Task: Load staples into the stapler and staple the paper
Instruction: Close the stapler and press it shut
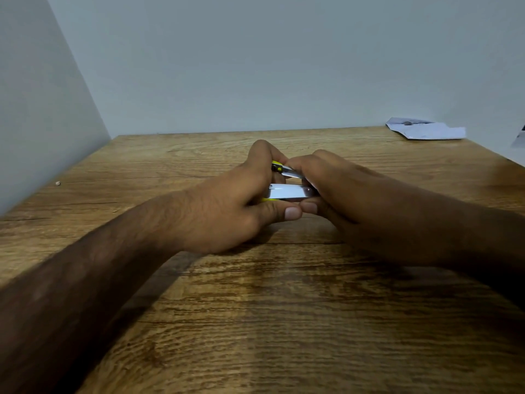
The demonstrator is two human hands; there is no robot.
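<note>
A small yellow and silver stapler point(287, 191) is held over the middle of the wooden table point(255, 322), its top part lifted away from the metal base. My left hand point(227, 206) grips its left end, thumb underneath. My right hand point(341, 200) covers its right end, fingers on the raised part. Folded white paper point(426, 129) lies at the far right corner, apart from both hands. No staples are visible; my fingers hide much of the stapler.
Grey walls close the table at the back and on the left. A tiny pale scrap point(58, 183) lies near the left edge. A white object point(518, 139) shows at the right frame border.
</note>
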